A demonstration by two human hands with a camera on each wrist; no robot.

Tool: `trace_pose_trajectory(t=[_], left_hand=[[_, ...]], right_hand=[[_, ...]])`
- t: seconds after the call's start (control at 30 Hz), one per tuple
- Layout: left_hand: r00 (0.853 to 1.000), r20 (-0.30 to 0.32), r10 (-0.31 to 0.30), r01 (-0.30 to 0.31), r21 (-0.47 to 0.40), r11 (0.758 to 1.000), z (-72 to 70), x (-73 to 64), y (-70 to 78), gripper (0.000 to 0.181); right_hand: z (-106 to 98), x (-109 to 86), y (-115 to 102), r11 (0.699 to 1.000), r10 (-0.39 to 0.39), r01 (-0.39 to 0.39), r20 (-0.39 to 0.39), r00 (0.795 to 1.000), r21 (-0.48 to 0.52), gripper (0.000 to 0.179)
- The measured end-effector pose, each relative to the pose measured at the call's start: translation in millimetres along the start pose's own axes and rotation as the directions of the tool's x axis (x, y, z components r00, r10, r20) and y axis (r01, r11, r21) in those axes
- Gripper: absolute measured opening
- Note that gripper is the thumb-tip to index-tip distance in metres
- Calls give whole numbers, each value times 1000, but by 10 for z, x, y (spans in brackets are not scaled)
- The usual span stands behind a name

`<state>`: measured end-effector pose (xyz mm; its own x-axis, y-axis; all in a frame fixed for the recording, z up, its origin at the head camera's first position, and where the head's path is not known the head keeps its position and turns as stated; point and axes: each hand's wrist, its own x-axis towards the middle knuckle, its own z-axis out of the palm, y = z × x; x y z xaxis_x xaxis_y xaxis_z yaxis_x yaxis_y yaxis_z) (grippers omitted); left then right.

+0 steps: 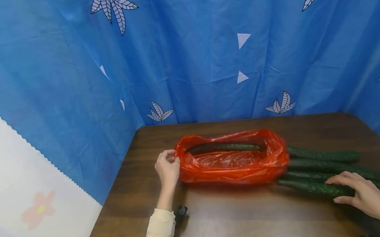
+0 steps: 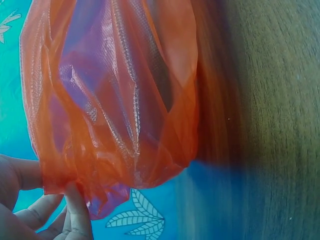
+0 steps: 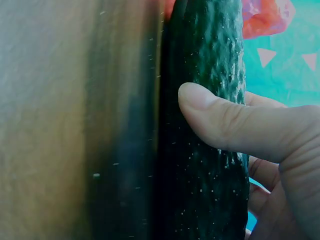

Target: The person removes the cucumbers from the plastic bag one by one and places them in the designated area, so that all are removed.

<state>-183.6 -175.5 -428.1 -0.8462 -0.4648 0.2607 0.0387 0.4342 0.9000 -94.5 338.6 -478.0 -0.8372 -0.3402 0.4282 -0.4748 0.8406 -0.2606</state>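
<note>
A red plastic bag [image 1: 232,176] stands with its mouth spread wide on the table, and one cucumber [image 1: 226,146] lies inside it. My left hand [image 1: 168,169] pinches the bag's left rim between thumb and fingers; the left wrist view shows the thin red film [image 2: 120,125] caught there. To the right of the bag several dark green cucumbers [image 1: 322,154] lie side by side. My right hand [image 1: 361,193] grips the nearest cucumber [image 1: 308,186], thumb on the near side and fingers over the far side. In the right wrist view the thumb presses its bumpy skin [image 3: 215,65].
The brown wooden table [image 1: 241,213] ends at a blue curtain [image 1: 197,56] behind. A small black object [image 1: 181,212] sits beside the left forearm. White cloth with a flower [image 1: 39,209] hangs at the left.
</note>
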Motion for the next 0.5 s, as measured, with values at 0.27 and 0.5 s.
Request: trace_pose_trajectory(t=[0.27,0.5], left_hand=[[1000,6,-6,6,7,1000,-6,13,0,18],[1000,5,-2,2,10,1000,-4,15,-1,18]], right_hand=[[69,7,48,1000,-1,1,5,1000,-29,54],[89,55,53,997,23,-22,23,999,-74,54]])
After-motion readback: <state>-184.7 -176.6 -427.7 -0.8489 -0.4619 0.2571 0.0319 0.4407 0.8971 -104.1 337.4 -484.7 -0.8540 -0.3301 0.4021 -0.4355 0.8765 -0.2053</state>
